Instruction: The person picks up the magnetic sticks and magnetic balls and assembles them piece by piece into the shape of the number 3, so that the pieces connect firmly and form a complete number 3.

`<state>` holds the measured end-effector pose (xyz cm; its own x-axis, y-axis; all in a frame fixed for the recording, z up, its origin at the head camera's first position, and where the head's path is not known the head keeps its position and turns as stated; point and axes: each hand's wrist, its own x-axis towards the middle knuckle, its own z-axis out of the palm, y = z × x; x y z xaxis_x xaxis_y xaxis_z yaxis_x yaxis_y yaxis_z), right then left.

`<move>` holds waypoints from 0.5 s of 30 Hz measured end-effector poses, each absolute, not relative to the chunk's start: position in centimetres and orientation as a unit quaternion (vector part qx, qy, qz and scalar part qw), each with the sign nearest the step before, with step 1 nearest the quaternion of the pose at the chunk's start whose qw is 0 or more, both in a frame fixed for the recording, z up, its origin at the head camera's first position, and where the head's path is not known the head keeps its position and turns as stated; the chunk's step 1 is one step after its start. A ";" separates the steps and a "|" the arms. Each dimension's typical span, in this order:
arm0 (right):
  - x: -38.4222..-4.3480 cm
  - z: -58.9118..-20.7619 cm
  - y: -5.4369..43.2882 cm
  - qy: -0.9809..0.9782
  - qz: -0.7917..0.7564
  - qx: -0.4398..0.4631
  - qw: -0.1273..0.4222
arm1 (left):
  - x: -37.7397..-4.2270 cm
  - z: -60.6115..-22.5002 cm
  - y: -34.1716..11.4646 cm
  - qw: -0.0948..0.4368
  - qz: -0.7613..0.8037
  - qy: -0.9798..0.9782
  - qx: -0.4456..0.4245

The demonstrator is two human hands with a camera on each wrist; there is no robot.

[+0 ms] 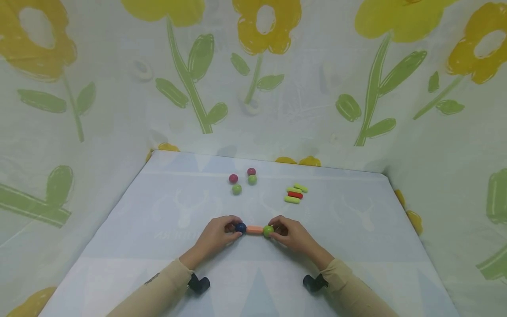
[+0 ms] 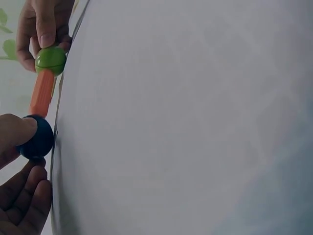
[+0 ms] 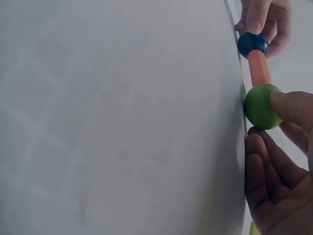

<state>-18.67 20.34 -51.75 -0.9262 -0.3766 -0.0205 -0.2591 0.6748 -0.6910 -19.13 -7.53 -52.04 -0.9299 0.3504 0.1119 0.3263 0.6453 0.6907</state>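
Note:
Between the two hands lies an orange rod (image 1: pixel 255 230) with a dark blue ball (image 1: pixel 240 227) at its left end and a green ball (image 1: pixel 268 231) at its right end. My left hand (image 1: pixel 218 232) pinches the blue ball (image 2: pixel 39 139) with thumb and fingers. On the other side my right hand (image 1: pixel 294 235) pinches the green ball (image 3: pixel 262 106). The rod (image 3: pixel 259 67) meets both balls in a straight line, low over the table. In the left wrist view, the orange rod (image 2: pixel 42 93) shows grooves along its length.
Farther back stand two dark pink balls (image 1: pixel 233 178) and two green balls (image 1: pixel 236 189). Right of them lie several yellow-green rods (image 1: pixel 292 200) and one red rod (image 1: pixel 295 195). A flower-printed cloth (image 1: pixel 293 110) rises behind the pale table (image 1: pixel 130 229) and along its sides.

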 end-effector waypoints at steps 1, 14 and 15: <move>-18.7 -51.7 20.3 0.911 -0.365 -0.173 0.081 | -19.1 -52.0 -7.5 0.017 0.378 0.906 0.186; -18.7 -51.9 20.5 0.908 -0.373 -0.173 0.077 | -19.1 -52.4 -7.5 0.016 0.374 0.907 0.195; -18.7 -51.9 20.4 0.909 -0.372 -0.173 0.077 | -19.1 -52.4 -7.5 0.017 0.370 0.908 0.195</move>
<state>-18.73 20.44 -51.94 -0.9285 -0.3712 -0.0109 -0.2572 0.6641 -0.7020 -19.08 -7.49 -52.43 -0.9231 0.3672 0.1141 0.3425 0.6504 0.6780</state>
